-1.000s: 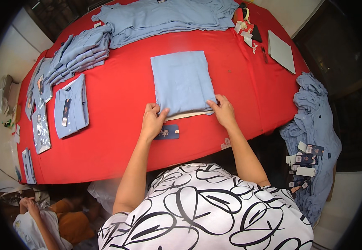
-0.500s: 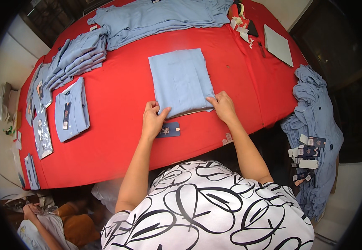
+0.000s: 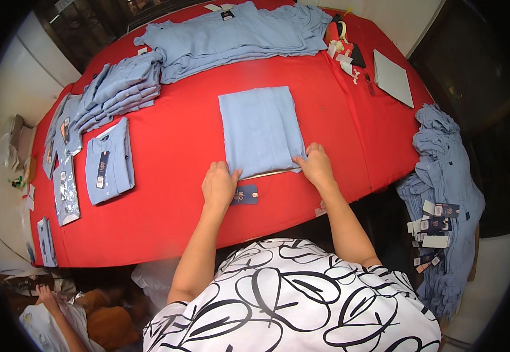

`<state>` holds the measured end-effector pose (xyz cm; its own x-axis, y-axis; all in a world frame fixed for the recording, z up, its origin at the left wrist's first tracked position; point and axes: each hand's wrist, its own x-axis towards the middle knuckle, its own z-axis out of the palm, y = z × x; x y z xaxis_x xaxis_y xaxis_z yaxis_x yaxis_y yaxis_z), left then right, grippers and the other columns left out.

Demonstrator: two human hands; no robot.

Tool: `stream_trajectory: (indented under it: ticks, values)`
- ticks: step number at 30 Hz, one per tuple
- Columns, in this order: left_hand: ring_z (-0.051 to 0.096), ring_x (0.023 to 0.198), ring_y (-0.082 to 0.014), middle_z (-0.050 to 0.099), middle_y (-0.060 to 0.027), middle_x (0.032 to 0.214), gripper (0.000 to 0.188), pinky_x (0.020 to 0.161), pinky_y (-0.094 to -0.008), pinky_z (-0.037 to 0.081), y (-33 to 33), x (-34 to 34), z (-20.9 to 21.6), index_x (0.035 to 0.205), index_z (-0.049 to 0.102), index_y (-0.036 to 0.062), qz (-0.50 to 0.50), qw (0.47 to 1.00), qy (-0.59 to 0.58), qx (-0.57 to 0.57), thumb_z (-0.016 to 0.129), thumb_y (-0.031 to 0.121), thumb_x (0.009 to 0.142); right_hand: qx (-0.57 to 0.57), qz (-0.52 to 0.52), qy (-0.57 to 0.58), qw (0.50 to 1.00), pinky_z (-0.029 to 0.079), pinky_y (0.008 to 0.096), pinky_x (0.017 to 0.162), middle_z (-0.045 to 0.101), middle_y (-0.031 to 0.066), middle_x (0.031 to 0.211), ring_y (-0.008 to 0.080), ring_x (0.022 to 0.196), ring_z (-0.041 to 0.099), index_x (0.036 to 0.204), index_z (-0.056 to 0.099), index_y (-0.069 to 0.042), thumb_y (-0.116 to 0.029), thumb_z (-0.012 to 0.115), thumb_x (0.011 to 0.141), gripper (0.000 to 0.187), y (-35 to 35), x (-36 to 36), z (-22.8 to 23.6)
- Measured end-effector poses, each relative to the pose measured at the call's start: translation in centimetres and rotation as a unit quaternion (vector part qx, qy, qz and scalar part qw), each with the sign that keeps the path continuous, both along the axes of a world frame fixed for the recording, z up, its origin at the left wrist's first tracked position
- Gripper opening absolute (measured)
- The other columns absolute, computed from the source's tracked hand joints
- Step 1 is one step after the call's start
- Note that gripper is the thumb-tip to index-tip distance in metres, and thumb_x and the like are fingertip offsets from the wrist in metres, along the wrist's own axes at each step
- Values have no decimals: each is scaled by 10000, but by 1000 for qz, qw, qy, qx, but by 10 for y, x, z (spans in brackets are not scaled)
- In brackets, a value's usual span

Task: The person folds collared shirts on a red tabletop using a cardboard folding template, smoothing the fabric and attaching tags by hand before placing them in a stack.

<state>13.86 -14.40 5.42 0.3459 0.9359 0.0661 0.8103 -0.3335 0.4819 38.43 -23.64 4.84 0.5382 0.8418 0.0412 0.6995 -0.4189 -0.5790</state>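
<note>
A light blue shirt (image 3: 261,130), folded into a flat rectangle, lies in front of me on the red-covered table. My left hand (image 3: 219,185) pinches its near left corner, thumb along the near edge. At the near right corner, my right hand (image 3: 317,166) closes on the cloth with thumb and fingers. A thin pale edge shows beneath the shirt's near fold. A dark blue hang tag (image 3: 246,194) sticks out onto the table beside my left hand, and its upper end is hidden.
Left stand a folded, tagged shirt (image 3: 109,164), a bagged shirt (image 3: 66,193) and a folded pile (image 3: 123,88). Unfolded shirts (image 3: 237,35) cover the far side. A white board (image 3: 393,78) lies far right. Tagged shirts (image 3: 447,164) hang at the right; another person (image 3: 73,317) sits lower left.
The view has shifted, so the table and everything on it appear slightly lower. Both hands stay at the near corners of the folded shirt; its shape looks the same.
</note>
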Motion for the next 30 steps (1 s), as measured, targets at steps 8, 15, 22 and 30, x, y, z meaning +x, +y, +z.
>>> stream_trajectory:
  ticks: [8, 15, 22, 30]
  values:
    - [610, 684, -144, 592, -53, 751, 206, 633, -292, 495, 5, -13, 29, 1055, 567, 6, 18, 891, -412, -192, 655, 82, 885, 162, 72, 278, 944, 467, 267, 468, 584, 31, 762, 118, 568, 574, 1039, 562, -20, -120, 663, 901, 198, 5, 13, 48]
    - [630, 810, -112, 672, -69, 949, 192, 757, -253, 515, 11, -29, 183, 1059, 666, -7, -146, 839, -507, -135, 608, 145, 957, 255, 173, 393, 866, 398, 183, 562, 577, -31, 734, 36, 641, 515, 1046, 679, -17, -183, 667, 914, 212, 4, 26, 188]
    - [575, 778, -110, 600, -8, 766, 190, 746, -256, 457, 116, -4, 75, 916, 680, -22, -54, 914, -371, -157, 682, 168, 908, 49, 216, 271, 937, 377, 195, 485, 575, -44, 697, 33, 570, 468, 906, 691, -42, -216, 671, 906, 174, 109, 89, 107]
    - [599, 781, -123, 664, -47, 830, 203, 768, -270, 492, 163, 22, -10, 1069, 699, -11, -56, 903, -344, -252, 673, 90, 895, 83, 187, 392, 897, 434, 220, 573, 608, -24, 768, 54, 642, 519, 978, 690, -29, -154, 653, 914, 145, 148, 87, 15]
